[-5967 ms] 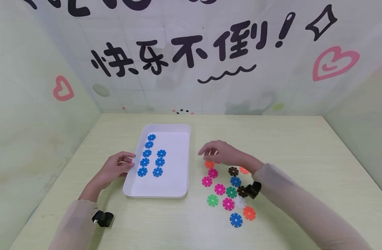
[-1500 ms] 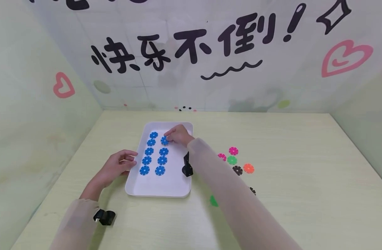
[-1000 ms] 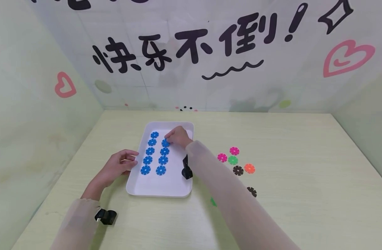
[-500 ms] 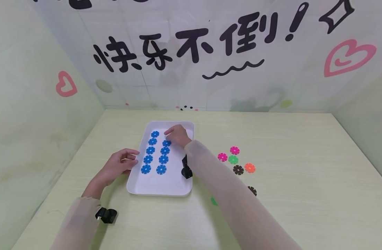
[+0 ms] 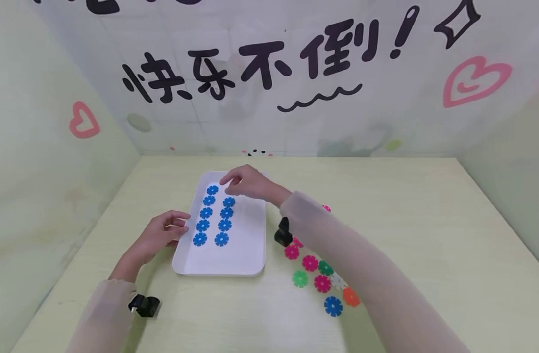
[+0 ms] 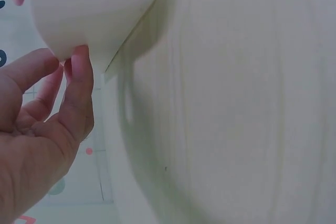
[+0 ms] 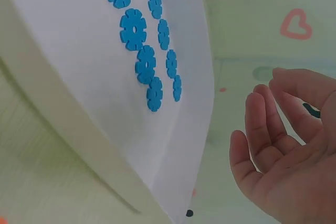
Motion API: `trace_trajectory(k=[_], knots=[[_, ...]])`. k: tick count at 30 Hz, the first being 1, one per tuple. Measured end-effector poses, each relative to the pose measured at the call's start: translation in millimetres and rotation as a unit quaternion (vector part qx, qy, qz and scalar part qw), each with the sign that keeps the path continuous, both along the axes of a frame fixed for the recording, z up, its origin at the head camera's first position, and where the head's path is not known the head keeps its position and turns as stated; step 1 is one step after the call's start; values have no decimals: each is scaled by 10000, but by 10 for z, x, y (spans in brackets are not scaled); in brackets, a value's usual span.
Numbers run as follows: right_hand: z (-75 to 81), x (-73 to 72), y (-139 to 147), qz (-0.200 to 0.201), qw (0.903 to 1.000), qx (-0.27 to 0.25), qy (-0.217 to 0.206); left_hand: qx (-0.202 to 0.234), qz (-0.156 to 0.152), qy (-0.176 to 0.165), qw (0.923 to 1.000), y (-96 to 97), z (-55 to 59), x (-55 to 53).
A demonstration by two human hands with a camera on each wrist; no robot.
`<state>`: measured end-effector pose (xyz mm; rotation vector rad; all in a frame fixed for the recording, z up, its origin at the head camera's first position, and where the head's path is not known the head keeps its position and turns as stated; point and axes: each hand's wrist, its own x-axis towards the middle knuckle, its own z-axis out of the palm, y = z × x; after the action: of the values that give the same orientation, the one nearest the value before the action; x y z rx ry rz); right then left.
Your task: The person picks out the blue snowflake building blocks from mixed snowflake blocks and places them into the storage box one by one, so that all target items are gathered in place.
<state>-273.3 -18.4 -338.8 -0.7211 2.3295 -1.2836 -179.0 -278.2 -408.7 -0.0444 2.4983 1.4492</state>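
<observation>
A white tray (image 5: 247, 250) lies on the table, holding blue notched discs in two columns. The left column's top disc (image 5: 212, 189) is near the tray's far end; the right column's top disc (image 5: 229, 202) lies a little nearer. At the tray's left rim, my left hand (image 5: 161, 231) pinches the edge between thumb and fingers, as the left wrist view shows. My right hand (image 5: 251, 183) hovers over the tray's far part, fingers loosely bent, apart from the discs. In the right wrist view, nothing is between the right hand's (image 7: 294, 145) fingers.
Right of the tray lie loose notched discs: pink (image 5: 310, 263), light green (image 5: 300, 279), dark green (image 5: 326, 267), white (image 5: 338, 281), orange (image 5: 351, 297) and blue (image 5: 333, 306). My right sleeve (image 5: 357, 255) hides part of this group. Printed walls stand behind and at both sides.
A blue disc was added at the right column's top since the oldest frame. My right hand has let it go and risen up and away. The left hand stays at the rim.
</observation>
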Motion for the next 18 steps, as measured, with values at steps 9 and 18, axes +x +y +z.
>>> trace_trajectory(k=[9, 18], knots=[[-8, 378, 744, 863, 9951, 440, 183, 21, -76, 126, 9999, 14, 5, 14], [-174, 949, 1451, 1325, 9859, 943, 397, -27, -11, 78, 10000, -1, -27, -4]])
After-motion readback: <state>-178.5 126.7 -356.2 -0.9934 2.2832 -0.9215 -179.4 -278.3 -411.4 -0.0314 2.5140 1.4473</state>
